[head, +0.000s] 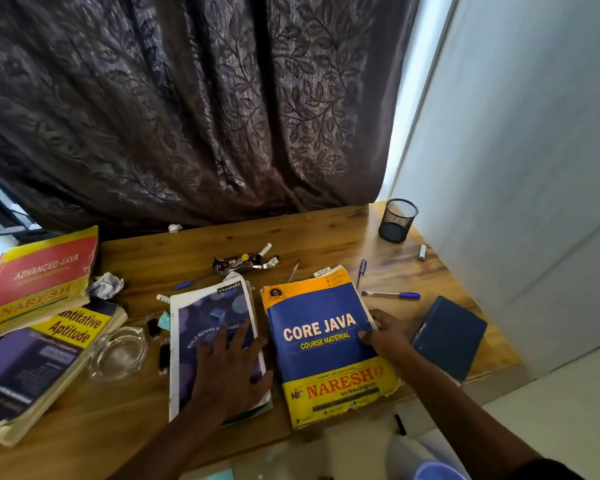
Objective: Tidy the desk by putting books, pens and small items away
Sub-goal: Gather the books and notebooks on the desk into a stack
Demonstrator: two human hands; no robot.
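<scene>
On the tabletop (326, 233) the notebook (215, 341) lay just left of the Core Java book (323, 344); two stacked books (39, 317) sat far left, the pen holder (397, 220) behind at right, pens (392, 294) between

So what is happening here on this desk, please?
A person is tidying a cluttered wooden desk. The left hand lies flat on a purple notebook, while the right hand grips the right edge of the Core Java book. Two more books are piled at the left. Pens, crumpled paper and a snack wrapper are scattered about, and the mesh pen cup looks empty.
</scene>
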